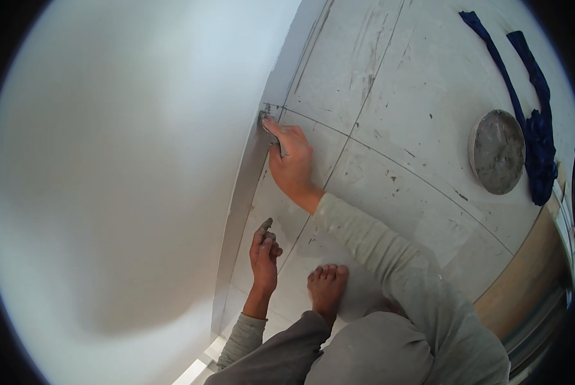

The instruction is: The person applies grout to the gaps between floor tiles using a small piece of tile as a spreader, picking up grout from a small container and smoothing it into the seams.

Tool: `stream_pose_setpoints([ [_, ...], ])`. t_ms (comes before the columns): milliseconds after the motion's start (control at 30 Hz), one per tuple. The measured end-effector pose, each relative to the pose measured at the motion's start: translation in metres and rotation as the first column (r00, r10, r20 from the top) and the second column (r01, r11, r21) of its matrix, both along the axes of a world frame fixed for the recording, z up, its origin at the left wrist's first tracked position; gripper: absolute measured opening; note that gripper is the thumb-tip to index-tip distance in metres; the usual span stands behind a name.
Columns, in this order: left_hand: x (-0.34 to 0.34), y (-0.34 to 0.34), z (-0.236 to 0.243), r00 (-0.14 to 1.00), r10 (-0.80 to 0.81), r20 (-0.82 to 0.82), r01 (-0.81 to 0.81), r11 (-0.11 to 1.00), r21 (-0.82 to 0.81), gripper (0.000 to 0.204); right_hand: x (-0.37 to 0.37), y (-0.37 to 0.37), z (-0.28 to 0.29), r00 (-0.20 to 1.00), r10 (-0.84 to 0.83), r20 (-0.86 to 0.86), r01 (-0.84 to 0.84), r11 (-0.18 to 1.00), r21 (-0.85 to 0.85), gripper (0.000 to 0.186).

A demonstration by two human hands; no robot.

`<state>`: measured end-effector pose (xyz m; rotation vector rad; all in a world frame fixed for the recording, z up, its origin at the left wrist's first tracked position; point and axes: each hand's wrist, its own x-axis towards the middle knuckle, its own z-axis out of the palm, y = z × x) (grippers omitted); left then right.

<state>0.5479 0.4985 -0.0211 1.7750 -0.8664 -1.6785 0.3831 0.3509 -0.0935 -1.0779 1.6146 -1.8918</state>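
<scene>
My right hand [292,160] reaches to the foot of the white wall, its fingers closed on a small flat grey piece [276,142], mostly hidden by them. Dark grey paste coats its fingertips, which press against the grey skirting strip [241,186] at the tiled floor's edge. Lower down, my left hand [265,256] hangs above the floor close to the wall, touching neither. Its fingers are partly curled around what looks like a lump of grey mortar [266,227]; the paste smears the fingers, so their outlines are hard to make out.
A round bowl [498,153] of grey mortar stands on the tiles at the right. Beside it lies crumpled dark blue cloth [539,154]. Wooden boards [518,276] lie at the lower right. My bare foot [328,285] rests near my left hand. Grey crumbs dot the tiles [409,186].
</scene>
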Motion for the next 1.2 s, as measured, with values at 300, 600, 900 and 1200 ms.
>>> stream_pose_setpoints([
  [300, -0.003, 0.000, 0.001, 1.000, -0.010, -0.002, 0.010, 1.000, 0.014, 0.049, -0.005, 0.013, 0.000, 0.999, 0.051, -0.008, -0.051, 0.998, 0.041, 0.050],
  [600, -0.006, 0.001, 0.000, 1.000, -0.004, 0.001, 0.004, 1.000, -0.018, 0.049, -0.009, -0.018, 0.009, 0.984, -0.176, 0.001, 0.176, 0.984, -0.011, 0.049],
  [900, 0.001, 0.007, -0.002, 1.000, -0.009, -0.003, 0.009, 1.000, -0.008, 0.050, -0.005, -0.019, 0.007, 0.986, -0.160, 0.044, 0.161, 0.987, -0.016, 0.051],
  [1200, -0.007, 0.002, -0.001, 1.000, -0.020, 0.011, 0.020, 1.000, -0.014, 0.049, -0.019, 0.000, 0.009, 0.987, -0.100, 0.123, 0.090, 0.992, 0.082, 0.048],
])
